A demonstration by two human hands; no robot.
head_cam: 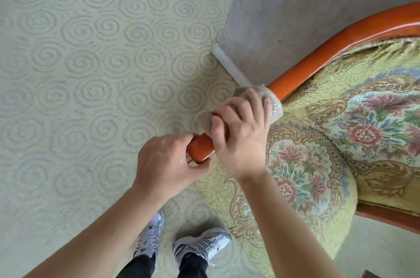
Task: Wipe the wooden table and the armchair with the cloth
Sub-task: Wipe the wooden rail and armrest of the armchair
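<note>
**Cloth wrapped on the armrest, rail running away toward two o'clock**

The armchair's (341,141) orange wooden armrest (318,50) is the long axis that matters: it starts at its blunt end by the left hand and runs up and away toward two o'clock, curving into the chair back at the picture's right edge. Any wipe, as I judge it, has to travel along that line.

The right hand (241,132) is the working one. Its fingers curl over the rail and clamp the grey cloth (275,105) around the wood; the cloth bunches out from under the fingertips on the two o'clock side, so fresh rail lies directly ahead of it in that direction.

The left hand (166,162) sits at eight o'clock from the right, just beside it, with fingers curled round the bare end of the armrest (201,148), apparently steadying it. It holds no cloth.

The floral seat cushion (306,175) lies at four o'clock from the right hand, below the rail. The patterned carpet (91,73) spreads to the left, and the person's white shoes (202,243) stand at six o'clock. No wooden table is in view.
</note>
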